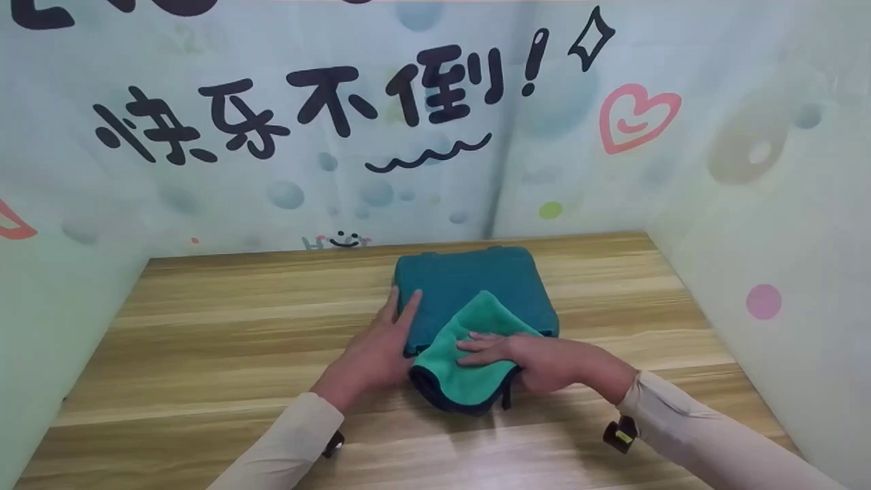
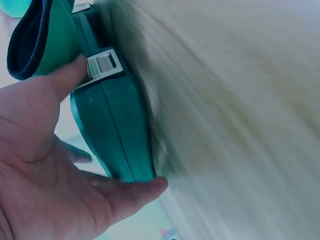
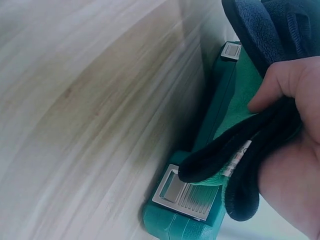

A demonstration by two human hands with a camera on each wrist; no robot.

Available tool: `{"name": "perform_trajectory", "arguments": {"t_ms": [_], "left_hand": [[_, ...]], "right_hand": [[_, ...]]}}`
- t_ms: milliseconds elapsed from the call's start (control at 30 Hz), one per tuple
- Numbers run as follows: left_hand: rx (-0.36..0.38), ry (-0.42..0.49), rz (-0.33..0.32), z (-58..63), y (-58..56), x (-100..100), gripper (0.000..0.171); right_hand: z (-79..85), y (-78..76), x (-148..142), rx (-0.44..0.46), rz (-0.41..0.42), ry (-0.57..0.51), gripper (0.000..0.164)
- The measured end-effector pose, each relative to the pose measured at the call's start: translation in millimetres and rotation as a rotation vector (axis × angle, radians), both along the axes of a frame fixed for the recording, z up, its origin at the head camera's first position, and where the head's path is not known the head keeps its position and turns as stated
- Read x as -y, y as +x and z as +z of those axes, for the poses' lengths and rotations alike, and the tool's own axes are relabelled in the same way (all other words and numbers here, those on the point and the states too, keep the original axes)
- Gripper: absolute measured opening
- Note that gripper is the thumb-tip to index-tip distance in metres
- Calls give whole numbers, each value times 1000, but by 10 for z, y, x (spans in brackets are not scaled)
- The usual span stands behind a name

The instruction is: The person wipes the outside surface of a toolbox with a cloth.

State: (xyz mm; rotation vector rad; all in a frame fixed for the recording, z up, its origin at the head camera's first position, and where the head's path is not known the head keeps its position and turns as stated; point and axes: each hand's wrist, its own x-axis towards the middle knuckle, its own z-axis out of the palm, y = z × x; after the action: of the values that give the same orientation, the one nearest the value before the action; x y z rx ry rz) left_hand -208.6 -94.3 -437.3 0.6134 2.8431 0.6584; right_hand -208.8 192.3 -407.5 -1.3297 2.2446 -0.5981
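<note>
Head view: touching the left side of the case [image 1: 469,275], flat on the table [image 1: 238,340], with the left hand [image 1: 381,347] outstretched! Gripping the cloth [image 1: 444,354] with the right hand [image 1: 534,357], down on the case's near edge!

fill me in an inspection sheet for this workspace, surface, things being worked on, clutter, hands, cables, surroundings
surface: wood-grain tabletop, case lying flat on it
job's things: teal case, lid down, with metal latches on its near side; green cloth with dark edging, lying on the near part of the lid and hanging over the edge
clutter: nothing seen
hands: left hand rests against the case's near left corner, fingers extended; right hand holds the cloth on the lid, thumb pressed on it
cables: nothing seen
surroundings: pale printed backdrop behind the table, with large black characters, a red heart outline and coloured dots
</note>
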Motion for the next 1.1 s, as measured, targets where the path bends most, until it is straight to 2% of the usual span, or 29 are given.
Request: {"name": "perform_trajectory", "arguments": {"t_ms": [167,267,367,700,800,967,1100], "left_hand": [[-72,-73,-103,31,-49,-108,82],[-108,-142,-125,42,-57,-134,75],[-113,-161,-125,52,-60,-142,75],[-107,-140,-102,8,-56,-138,81],[-95,-117,-92,2,-35,-132,82],[-79,-84,-88,11,-17,-138,85],[-63,-76,-81,28,-15,-146,87]], "right_hand": [[-3,4,15,-22,6,20,94],[1,8,28,-31,8,22,89],[13,18,35,-49,2,40,87],[54,39,-16,-183,6,114,81],[47,21,-96,-195,5,95,82],[15,-16,-255,-188,12,2,76],[20,-57,-357,-165,-23,-38,77]]}}
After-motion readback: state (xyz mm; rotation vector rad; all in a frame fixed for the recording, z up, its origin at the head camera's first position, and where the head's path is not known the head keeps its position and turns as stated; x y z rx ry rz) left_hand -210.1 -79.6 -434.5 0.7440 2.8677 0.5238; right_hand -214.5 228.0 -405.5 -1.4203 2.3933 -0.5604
